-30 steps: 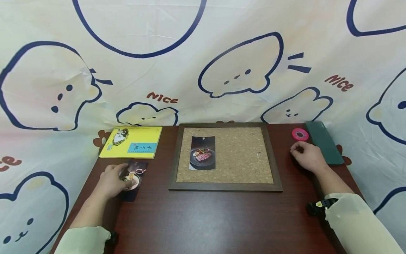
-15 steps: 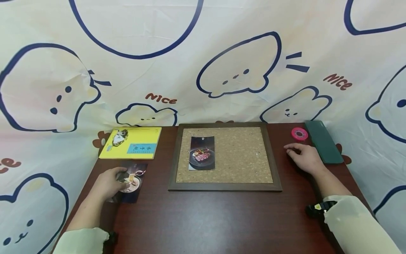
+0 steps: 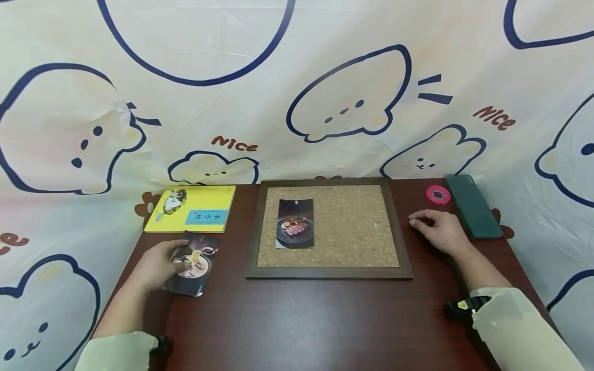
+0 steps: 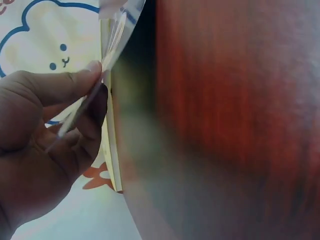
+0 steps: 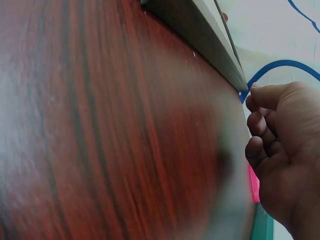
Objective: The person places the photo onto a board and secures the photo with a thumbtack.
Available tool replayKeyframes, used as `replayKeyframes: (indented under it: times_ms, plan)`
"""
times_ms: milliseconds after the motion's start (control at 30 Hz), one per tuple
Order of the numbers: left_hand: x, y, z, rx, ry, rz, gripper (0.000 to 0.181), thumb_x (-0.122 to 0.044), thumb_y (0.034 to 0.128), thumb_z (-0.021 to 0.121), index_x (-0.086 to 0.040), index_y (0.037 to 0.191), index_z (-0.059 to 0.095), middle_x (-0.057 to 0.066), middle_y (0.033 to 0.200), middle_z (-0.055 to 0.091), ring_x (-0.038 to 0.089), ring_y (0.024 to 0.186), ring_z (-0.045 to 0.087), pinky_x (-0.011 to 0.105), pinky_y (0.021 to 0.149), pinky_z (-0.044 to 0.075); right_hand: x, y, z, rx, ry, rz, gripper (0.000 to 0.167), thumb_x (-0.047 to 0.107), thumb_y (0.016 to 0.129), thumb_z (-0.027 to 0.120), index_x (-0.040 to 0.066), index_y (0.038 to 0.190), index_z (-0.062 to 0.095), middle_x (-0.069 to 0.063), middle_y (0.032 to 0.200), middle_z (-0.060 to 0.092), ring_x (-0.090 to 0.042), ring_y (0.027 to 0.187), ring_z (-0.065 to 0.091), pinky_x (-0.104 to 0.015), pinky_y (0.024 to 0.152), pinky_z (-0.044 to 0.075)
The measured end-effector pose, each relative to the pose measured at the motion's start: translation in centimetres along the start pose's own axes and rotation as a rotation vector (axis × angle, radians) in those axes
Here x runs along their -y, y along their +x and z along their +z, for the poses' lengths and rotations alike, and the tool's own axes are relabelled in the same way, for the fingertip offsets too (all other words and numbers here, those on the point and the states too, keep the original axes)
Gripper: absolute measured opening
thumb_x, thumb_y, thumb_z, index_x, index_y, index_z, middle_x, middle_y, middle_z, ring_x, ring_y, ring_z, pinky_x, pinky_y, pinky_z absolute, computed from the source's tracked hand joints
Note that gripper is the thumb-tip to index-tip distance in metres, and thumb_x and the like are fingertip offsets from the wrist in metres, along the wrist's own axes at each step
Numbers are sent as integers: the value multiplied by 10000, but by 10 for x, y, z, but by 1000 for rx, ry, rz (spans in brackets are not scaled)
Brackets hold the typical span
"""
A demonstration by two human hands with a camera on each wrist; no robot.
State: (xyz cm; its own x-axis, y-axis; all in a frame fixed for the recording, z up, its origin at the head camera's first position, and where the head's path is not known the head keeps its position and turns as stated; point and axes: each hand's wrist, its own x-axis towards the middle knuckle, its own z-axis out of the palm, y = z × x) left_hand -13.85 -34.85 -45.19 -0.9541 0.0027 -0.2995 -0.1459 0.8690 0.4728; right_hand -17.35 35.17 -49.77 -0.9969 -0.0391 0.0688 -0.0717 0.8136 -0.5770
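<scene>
Cartoon-print cloth behind, dark wood table below

Framed corkboard sits mid-table at far edge; yellow book lies flat far L, by cloth; green case lies far R; L hand, near side of book, pinches bowl photo, thumb on its face; that photo's just this side of book, L of board, & bends in L-wrist view; can't tell if any of it touches table; R hand is R of board, nr case, fingers loosely curled, thumb tip close to forefinger; can't tell if anything tiny is btwn them; meat photo on L half of cork, pale spot nr its top; pink ring beside case, just beyond R hand.
</scene>
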Motion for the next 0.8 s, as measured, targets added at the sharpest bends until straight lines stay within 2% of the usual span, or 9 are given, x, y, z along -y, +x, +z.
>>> replayKeyframes:
  times_ms: [133, 233, 433, 633, 800]
  plan:
    - [-4, 2, -5, 33, -58, -2, 710, -146, 882, 798, -40, 1518, 501, 339, 1509, 428, 478, 1255, 456, 667, 1002, 408, 5, 0, 4, -9, -7, -41, 209, 314, 1010, 699, 167, 1131, 786, -99, 1086, 771, -240, 919, 650, -411, 766, 505]
    - [-7, 3, -9, 41, -78, 10, 711, -159, 892, 793, -66, 1531, 497, 322, 1532, 420, 462, 1277, 447, 671, 1024, 385, 9, -1, 6, 0, -13, -62, 228, 318, 1014, 694, 150, 1135, 789, -115, 1093, 771, -267, 963, 677, -476, 812, 529]
    - [-15, 4, -11, 24, -106, 33, 707, -218, 908, 789, -139, 1549, 500, 285, 1527, 454, 404, 1175, 507, 531, 920, 442, 17, -1, 5, 31, -15, -64, 281, 314, 1037, 656, 100, 1170, 780, -165, 1142, 755, -353, 1070, 688, -592, 908, 521]
    - [-25, 7, -7, 14, -163, 48, 726, -281, 922, 788, -161, 1568, 478, 282, 1564, 413, 415, 1232, 468, 526, 945, 435, 21, 1, 6, 36, -14, -79, 252, 278, 1039, 652, 97, 1158, 780, -157, 1139, 756, -347, 1075, 688, -592, 920, 518]
    - [-34, 11, -4, -1, -236, 54, 743, -316, 922, 801, -188, 1575, 472, 251, 1558, 438, 379, 1228, 535, 463, 943, 486, 26, 3, 9, 23, -5, -91, 214, 254, 1029, 671, 108, 1135, 785, -144, 1127, 759, -317, 1040, 688, -564, 896, 528]
